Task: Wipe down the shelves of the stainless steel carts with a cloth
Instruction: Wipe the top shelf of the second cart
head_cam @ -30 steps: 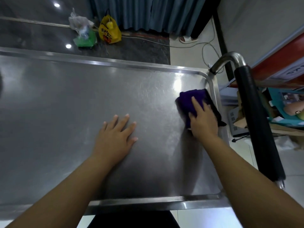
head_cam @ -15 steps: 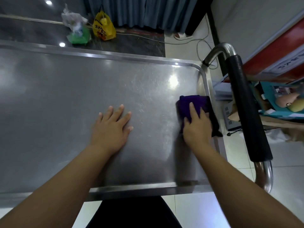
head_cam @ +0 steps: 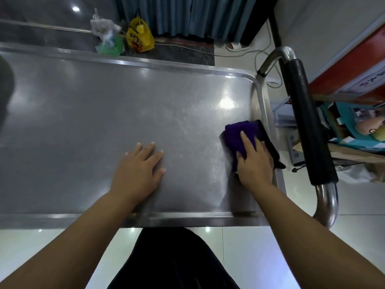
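Right fingers (head_cam: 246, 142) flat on purple cloth (head_cam: 235, 132)

The stainless steel cart shelf (head_cam: 104, 122) is flat with a raised border. A purple cloth (head_cam: 239, 136) lies on it against the right border. The left hand (head_cam: 137, 174) rests flat near the centre. The right hand (head_cam: 255, 161) presses on the cloth.

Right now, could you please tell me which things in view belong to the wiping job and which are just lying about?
Job in hand: purple cloth, pressed under the right hand; steel cart shelf; left hand, flat on the shelf.
Lying about: yellow bag, green bag and white slipper on the floor; boxes beside the cart.
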